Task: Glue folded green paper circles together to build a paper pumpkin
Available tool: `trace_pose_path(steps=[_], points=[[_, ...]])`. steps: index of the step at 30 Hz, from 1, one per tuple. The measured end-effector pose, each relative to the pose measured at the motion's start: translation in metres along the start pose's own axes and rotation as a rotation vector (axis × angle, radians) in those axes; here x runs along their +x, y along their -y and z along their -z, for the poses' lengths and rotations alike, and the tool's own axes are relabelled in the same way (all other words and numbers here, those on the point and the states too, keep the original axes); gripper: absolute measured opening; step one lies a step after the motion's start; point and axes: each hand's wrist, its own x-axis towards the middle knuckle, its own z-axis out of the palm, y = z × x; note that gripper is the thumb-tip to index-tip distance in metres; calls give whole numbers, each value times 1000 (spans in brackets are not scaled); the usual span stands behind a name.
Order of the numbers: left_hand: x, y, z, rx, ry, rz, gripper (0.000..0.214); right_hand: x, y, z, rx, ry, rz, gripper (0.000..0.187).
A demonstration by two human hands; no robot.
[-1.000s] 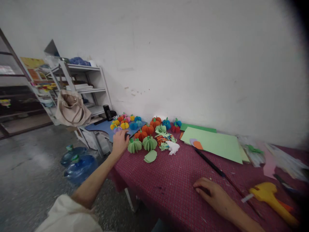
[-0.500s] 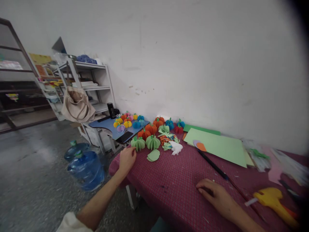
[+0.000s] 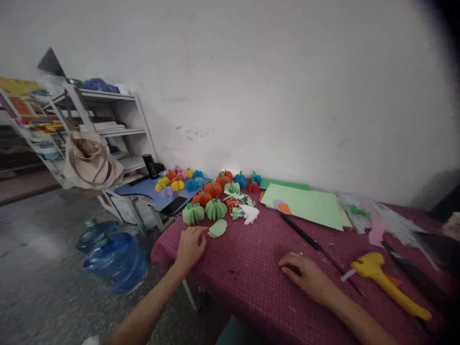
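Pulled back across the red-checked desk [image 3: 251, 278], the left hand [image 3: 190, 245] rests near its edge, fingers loosely curled and empty. The right hand [image 3: 305, 277] lies flat, also empty. A green paper pumpkin [image 3: 193, 214] sits at the left hand's twelve o'clock and a green cut-out [image 3: 217, 228] at one o'clock, just beside the fingertips. Paper this thin probably wants a light pinch.

Soft, flat indoor light, a bit dim, no glare. The right hand [image 3: 305, 275] only drops a faint shadow on the red tablecloth [image 3: 251, 273]. Wide-angle warp tilts the shelf [image 3: 111, 130] at left, the top right corner goes black, and the water jugs [image 3: 117, 261] look blurry.
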Motion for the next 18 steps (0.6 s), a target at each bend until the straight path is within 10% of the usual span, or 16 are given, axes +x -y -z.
trace_pose_path(steps=[18], points=[[15, -43, -19, 120, 131, 140, 41, -2, -3, -2, -34, -34, 50, 18]])
